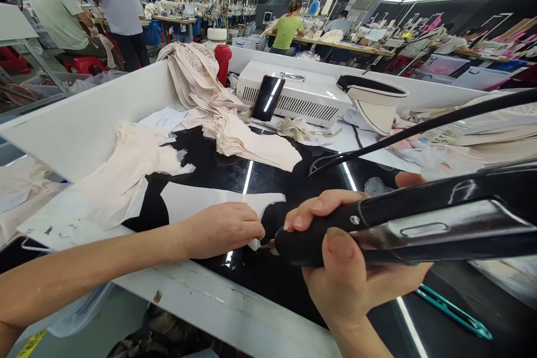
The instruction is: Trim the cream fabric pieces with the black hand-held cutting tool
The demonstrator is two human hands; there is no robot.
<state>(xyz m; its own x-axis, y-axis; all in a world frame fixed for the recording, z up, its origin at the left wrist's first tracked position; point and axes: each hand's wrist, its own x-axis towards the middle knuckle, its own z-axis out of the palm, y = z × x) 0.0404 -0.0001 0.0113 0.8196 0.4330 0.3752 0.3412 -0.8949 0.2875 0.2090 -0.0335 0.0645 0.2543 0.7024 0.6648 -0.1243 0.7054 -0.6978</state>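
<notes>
Black handheld tool [436, 224] in right grip [350, 282]

White thin cut piece [197, 201] with curved sides, lying mostly flat near the glossy black table's [255, 291] near edge, black handheld tool [411, 224] with long silvery lever, roughly level above the table, narrow coppery tip just beside the piece's near corner

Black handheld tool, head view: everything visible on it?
Black handheld tool: plastic-looking body, shiny metal-looking strip with an oval outline, small screw, narrow tip. The tip points toward the picture's left; the rear runs out of frame at right. The right hand grips the front end. The tip is beside the left hand; contact is unclear.
</notes>
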